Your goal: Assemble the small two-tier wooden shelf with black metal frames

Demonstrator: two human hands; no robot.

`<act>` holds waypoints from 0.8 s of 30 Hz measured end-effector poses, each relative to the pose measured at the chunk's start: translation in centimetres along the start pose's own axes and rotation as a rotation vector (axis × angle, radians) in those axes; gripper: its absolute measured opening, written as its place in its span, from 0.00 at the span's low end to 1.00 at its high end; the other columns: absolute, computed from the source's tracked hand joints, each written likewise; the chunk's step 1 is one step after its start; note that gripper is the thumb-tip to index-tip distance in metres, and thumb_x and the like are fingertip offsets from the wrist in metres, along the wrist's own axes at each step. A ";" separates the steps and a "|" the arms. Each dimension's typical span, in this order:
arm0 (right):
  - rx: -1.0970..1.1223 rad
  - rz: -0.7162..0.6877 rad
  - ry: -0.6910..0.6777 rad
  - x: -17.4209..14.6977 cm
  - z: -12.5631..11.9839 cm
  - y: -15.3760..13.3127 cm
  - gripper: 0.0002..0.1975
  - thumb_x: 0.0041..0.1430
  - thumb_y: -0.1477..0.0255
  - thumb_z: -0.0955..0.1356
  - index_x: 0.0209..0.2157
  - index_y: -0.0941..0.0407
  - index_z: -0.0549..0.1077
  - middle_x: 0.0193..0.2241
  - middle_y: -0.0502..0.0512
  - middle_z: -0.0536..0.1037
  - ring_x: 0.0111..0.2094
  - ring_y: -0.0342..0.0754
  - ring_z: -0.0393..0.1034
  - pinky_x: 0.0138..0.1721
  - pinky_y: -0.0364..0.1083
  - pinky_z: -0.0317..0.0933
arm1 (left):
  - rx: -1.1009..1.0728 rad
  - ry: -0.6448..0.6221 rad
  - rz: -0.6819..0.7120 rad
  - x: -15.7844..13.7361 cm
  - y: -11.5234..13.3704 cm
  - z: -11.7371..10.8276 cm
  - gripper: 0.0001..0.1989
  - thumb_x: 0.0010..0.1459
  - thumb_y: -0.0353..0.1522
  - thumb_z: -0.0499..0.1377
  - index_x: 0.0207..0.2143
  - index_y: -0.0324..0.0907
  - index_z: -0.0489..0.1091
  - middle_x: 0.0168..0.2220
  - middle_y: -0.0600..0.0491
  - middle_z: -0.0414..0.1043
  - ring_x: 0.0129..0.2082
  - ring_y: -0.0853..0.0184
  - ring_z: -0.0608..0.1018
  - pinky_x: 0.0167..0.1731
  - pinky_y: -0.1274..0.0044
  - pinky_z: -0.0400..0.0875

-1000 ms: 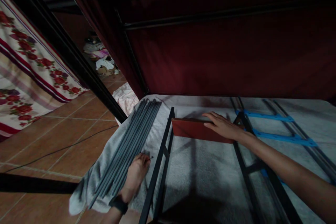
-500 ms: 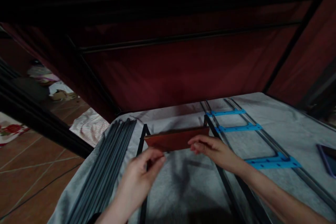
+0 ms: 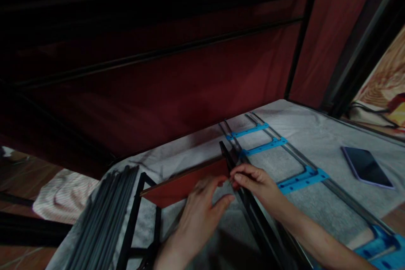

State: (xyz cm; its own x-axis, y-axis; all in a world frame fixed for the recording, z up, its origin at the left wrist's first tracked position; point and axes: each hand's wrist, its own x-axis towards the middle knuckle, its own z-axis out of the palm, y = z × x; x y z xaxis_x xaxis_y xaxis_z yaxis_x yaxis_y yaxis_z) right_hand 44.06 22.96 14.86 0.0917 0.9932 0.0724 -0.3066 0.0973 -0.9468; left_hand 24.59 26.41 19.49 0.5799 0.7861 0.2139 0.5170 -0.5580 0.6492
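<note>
My left hand [image 3: 199, 211] is in front of a reddish-brown board [image 3: 171, 190], its thumb and index finger apart, with nothing visible between them. Close by, my right hand [image 3: 257, 183] has thumb and fingertips pinched together at a dark metal frame [image 3: 253, 215], near the board's right end. Whatever it pinches is too small or hidden to make out. The board spans between the frame's two black sides, tilted toward me.
Grey tubes [image 3: 101, 215] lie bundled on the left of the pale cloth [image 3: 316, 135]. Blue plastic crosspieces [image 3: 303, 179] join thin metal rods on the right. Beyond them lies a phone [image 3: 367, 166]. A dark red panel [image 3: 190, 88] stands at the back.
The view has swung to the right. My left hand has moved right, close to my right hand, which has gone to the frame's right side. The phone is now fully in view.
</note>
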 end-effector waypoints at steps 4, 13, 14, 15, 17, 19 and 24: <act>0.108 0.025 0.301 3.2 -3.5 2.1 0.22 0.42 0.53 0.81 0.34 0.53 0.82 0.30 0.53 0.82 0.31 0.47 0.75 0.37 0.48 0.72 | 0.224 0.098 0.083 4.0 -4.1 1.7 0.22 0.64 0.28 0.60 0.60 0.45 0.69 0.57 0.46 0.75 0.59 0.57 0.75 0.61 0.62 0.69; 0.250 0.071 0.493 8.0 -5.1 7.3 0.27 0.35 0.51 0.82 0.33 0.55 0.81 0.32 0.55 0.82 0.31 0.48 0.75 0.36 0.49 0.70 | 0.406 -0.141 -0.132 8.7 -7.8 5.4 0.29 0.67 0.27 0.54 0.69 0.44 0.59 0.56 0.45 0.79 0.51 0.58 0.82 0.54 0.66 0.75; 0.242 0.059 0.483 8.2 -4.8 7.5 0.26 0.37 0.51 0.81 0.33 0.55 0.81 0.32 0.56 0.82 0.32 0.49 0.75 0.37 0.49 0.70 | 0.408 -0.147 -0.153 8.8 -7.6 5.4 0.28 0.68 0.27 0.53 0.69 0.45 0.60 0.56 0.46 0.79 0.51 0.58 0.82 0.54 0.66 0.75; 0.236 0.049 0.471 8.4 -4.6 7.6 0.26 0.38 0.51 0.81 0.33 0.55 0.81 0.32 0.56 0.82 0.32 0.49 0.76 0.37 0.50 0.70 | 0.406 -0.147 -0.160 8.8 -7.5 5.4 0.28 0.68 0.27 0.52 0.69 0.45 0.60 0.56 0.46 0.79 0.51 0.58 0.82 0.54 0.67 0.74; 0.246 0.048 0.451 8.7 -4.0 7.8 0.25 0.40 0.52 0.80 0.34 0.55 0.81 0.32 0.55 0.82 0.32 0.50 0.76 0.37 0.51 0.71 | 0.382 -0.150 -0.149 8.9 -7.2 5.2 0.27 0.68 0.28 0.52 0.68 0.45 0.63 0.56 0.47 0.79 0.53 0.59 0.81 0.56 0.67 0.73; 0.284 0.059 0.451 8.8 -3.7 8.0 0.24 0.39 0.52 0.81 0.33 0.55 0.80 0.31 0.55 0.82 0.32 0.50 0.76 0.38 0.51 0.72 | 0.351 -0.161 -0.137 9.1 -6.9 5.0 0.24 0.68 0.28 0.52 0.65 0.45 0.67 0.57 0.48 0.79 0.55 0.59 0.81 0.57 0.69 0.72; 0.336 0.057 0.469 9.1 -3.4 8.1 0.24 0.38 0.53 0.81 0.32 0.55 0.79 0.30 0.54 0.81 0.32 0.50 0.76 0.38 0.52 0.73 | 0.345 -0.168 -0.206 9.4 -6.4 4.9 0.21 0.67 0.30 0.54 0.60 0.47 0.73 0.53 0.49 0.81 0.52 0.57 0.82 0.55 0.68 0.73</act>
State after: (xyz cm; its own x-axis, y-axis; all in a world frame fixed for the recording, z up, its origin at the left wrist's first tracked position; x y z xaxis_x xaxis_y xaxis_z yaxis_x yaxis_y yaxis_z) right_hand 45.68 32.57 6.81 0.4525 0.8702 -0.1951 -0.6001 0.1353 -0.7884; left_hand 29.85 36.09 13.80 0.5224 0.8520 -0.0348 0.7960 -0.4726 0.3781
